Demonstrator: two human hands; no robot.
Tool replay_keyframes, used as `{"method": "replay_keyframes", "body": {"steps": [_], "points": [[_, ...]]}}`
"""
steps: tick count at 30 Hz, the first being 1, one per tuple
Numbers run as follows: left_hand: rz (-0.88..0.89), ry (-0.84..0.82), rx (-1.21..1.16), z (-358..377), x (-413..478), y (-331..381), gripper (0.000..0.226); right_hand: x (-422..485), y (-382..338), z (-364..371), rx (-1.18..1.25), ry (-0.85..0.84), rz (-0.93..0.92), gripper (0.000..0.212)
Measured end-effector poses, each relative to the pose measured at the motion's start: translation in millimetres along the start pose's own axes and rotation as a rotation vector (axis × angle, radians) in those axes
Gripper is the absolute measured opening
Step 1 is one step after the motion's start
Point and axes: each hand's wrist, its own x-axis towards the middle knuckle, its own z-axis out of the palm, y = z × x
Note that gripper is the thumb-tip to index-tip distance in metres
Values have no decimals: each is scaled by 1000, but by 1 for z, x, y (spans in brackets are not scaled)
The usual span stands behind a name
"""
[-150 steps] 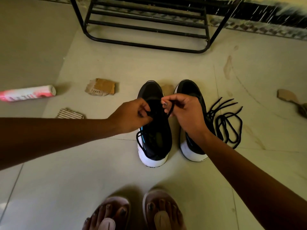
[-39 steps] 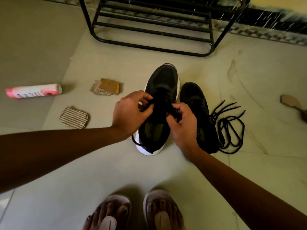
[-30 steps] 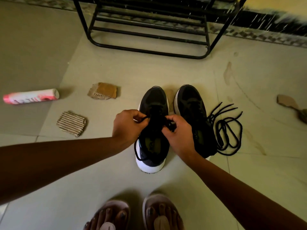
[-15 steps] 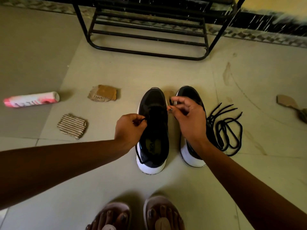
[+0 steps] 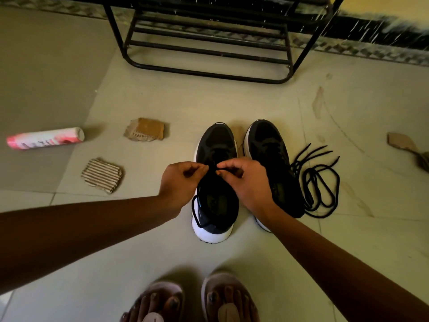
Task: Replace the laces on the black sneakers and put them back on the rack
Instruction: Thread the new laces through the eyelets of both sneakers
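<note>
Two black sneakers with white soles stand side by side on the tiled floor, toes toward the rack. Over the left sneaker my left hand and my right hand meet, each pinching an end of the black lace that loops down the shoe's left side. The right sneaker is partly hidden by my right hand and wrist. A loose black lace lies coiled on the floor just right of it.
The black metal shoe rack stands at the back against the wall. On the left lie a pink tube and two cardboard scraps. Another scrap lies far right. My sandalled feet are at the bottom edge.
My right hand moved back from over the right sneaker to the middle of the left sneaker. Both hands now meet there on the lace ends. The sneakers have not moved.
</note>
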Motion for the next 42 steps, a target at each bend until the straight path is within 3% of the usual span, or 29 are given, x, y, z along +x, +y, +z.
{"method": "replay_keyframes", "body": {"steps": [5, 10, 20, 25, 33, 42], "points": [[-43, -11, -64, 2, 0, 0, 10, -1, 3, 10, -131, 7, -24, 12], [-55, -11, -81, 2, 0, -3, 7, -4, -1, 12, 15, 93, -4, 6], [-85, -21, -122, 1, -1, -3, 4, -5, -1, 15, -1, 51, -46, 14], [-87, -29, -156, 3, 0, -3, 5, -10, -3, 18, 150, 107, -55, 16], [-42, -46, -126, 1, 0, -3, 7, -7, 1, 20, 237, 150, -53, 33], [118, -160, 24, -8, 8, -6, 23, -5, 6, 20, 168, 137, -74, 17]]}}
